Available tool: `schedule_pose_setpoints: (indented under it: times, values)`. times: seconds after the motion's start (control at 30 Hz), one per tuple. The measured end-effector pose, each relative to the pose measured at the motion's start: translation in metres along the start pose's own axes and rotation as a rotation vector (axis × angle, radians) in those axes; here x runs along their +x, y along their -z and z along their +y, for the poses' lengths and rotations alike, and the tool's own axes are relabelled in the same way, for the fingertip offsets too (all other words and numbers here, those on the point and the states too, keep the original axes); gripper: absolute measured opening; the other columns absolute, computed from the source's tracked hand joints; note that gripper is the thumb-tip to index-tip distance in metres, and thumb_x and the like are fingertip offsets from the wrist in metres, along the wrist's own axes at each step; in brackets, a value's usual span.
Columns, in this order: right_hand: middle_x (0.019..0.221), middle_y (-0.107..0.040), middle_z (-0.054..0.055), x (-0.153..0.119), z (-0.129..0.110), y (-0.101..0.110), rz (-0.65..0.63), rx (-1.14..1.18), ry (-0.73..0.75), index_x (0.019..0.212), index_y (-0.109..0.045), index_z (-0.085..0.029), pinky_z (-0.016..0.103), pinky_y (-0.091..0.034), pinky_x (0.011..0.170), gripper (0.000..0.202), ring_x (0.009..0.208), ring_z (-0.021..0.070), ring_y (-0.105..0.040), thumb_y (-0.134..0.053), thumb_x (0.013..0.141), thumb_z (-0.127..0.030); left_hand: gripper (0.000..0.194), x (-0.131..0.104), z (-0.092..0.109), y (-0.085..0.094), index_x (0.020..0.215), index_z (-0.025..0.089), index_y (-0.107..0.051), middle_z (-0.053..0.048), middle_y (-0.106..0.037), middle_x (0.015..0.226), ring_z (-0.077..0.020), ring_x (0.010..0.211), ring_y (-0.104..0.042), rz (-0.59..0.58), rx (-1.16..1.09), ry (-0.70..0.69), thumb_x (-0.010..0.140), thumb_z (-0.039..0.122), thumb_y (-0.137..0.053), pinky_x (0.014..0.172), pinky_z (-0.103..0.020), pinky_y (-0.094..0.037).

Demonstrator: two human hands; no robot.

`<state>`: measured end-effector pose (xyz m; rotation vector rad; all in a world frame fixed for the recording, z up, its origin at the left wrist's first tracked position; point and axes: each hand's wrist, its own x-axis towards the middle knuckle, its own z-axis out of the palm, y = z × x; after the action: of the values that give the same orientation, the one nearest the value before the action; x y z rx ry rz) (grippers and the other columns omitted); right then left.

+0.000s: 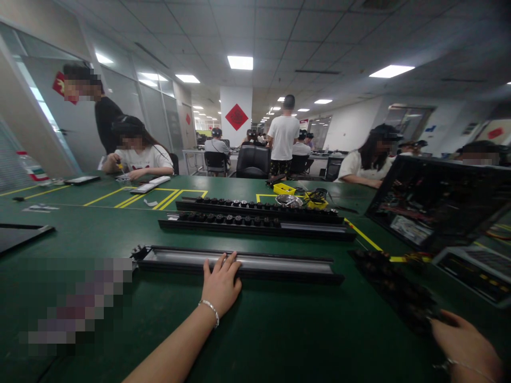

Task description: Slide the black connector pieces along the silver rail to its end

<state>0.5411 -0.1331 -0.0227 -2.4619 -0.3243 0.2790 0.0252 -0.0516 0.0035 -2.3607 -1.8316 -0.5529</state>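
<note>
A long black channel (275,264) with a pale inner strip lies across the green table in front of me. My left hand (221,284) rests over its near edge, fingers spread and fingertips inside the channel. At the lower right, my right hand (465,340) has its fingers curled at the near end of a dark heap of small black parts (395,287). What those fingers hold, if anything, is hidden in the dark. Farther back lie two similar channels: the nearer one (255,226) carries a row of round black parts, as does the farther one (259,205).
An open computer case (443,205) stands at the right, beside a grey-black unit (475,274). Behind the channels are a metal bowl (288,200) and a yellow tray (284,189). A black tray (24,236) lies left. Co-workers sit across the table.
</note>
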Motion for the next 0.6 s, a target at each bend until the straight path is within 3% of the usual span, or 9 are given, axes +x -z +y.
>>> schedule_pose_setpoints:
  times: [0.13, 0.23, 0.3, 0.47, 0.53, 0.6]
  values:
    - [0.117, -0.053, 0.02, -0.011, -0.006, 0.005, -0.033, -0.012, 0.015, 0.116, -0.056, -0.024, 0.043, -0.037, 0.073, 0.062, 0.111, 0.0338, -0.048, -0.054, 0.055, -0.033, 0.041, 0.0, 0.0, 0.0, 0.115, 0.032, -0.051, 0.0, -0.04, 0.138, -0.025, 0.128, -0.03, 0.0, -0.001, 0.004, 0.076, 0.025, -0.045, 0.105, -0.059, -0.007]
    - [0.116, -0.054, 0.021, -0.045, -0.021, 0.008, 0.142, 0.0, 0.145, 0.122, -0.052, -0.022, 0.043, -0.038, 0.074, 0.059, 0.109, 0.0327, -0.049, -0.044, 0.067, -0.042, 0.043, 0.0, 0.0, -0.001, 0.117, 0.033, -0.05, 0.0, -0.04, 0.138, -0.0248, 0.129, -0.03, 0.002, -0.007, -0.003, 0.076, 0.025, -0.044, 0.105, -0.059, -0.007]
    - [0.119, -0.052, 0.019, -0.077, -0.036, 0.006, 0.25, -0.006, 0.361, 0.123, -0.05, -0.02, 0.041, -0.039, 0.079, 0.056, 0.111, 0.0293, -0.048, -0.036, 0.073, -0.042, 0.044, 0.0, 0.0, -0.001, 0.119, 0.033, -0.049, 0.001, -0.04, 0.138, -0.0246, 0.129, -0.03, 0.007, -0.012, -0.009, 0.076, 0.025, -0.044, 0.104, -0.059, -0.007]
    - [0.127, -0.047, 0.014, -0.163, -0.081, -0.031, 0.19, -0.043, 1.13, 0.123, -0.046, -0.008, 0.037, -0.027, 0.103, 0.054, 0.123, 0.0216, -0.036, -0.026, 0.082, -0.038, 0.046, 0.0, 0.001, 0.0, 0.121, 0.033, -0.047, 0.0, -0.04, 0.138, -0.0252, 0.129, -0.029, -0.004, -0.007, 0.008, 0.076, 0.027, -0.045, 0.105, -0.059, -0.007]
    - [0.132, -0.044, 0.011, -0.187, -0.096, -0.053, 0.089, -0.12, 1.275, 0.125, -0.045, -0.011, 0.038, -0.023, 0.105, 0.052, 0.127, 0.0205, -0.031, -0.026, 0.083, -0.037, 0.046, -0.001, 0.001, 0.0, 0.123, 0.033, -0.046, -0.001, -0.04, 0.138, -0.0251, 0.129, -0.028, -0.012, -0.006, 0.01, 0.077, 0.028, -0.045, 0.105, -0.058, -0.007]
    - [0.138, -0.038, 0.007, -0.204, -0.106, -0.072, 0.01, -0.203, 1.299, 0.13, -0.041, -0.016, 0.042, -0.02, 0.106, 0.052, 0.13, 0.0213, -0.026, -0.026, 0.085, -0.038, 0.047, -0.001, 0.0, 0.001, 0.125, 0.033, -0.044, 0.0, -0.04, 0.138, -0.0247, 0.13, -0.027, -0.009, -0.004, 0.006, 0.078, 0.031, -0.045, 0.106, -0.057, -0.009]
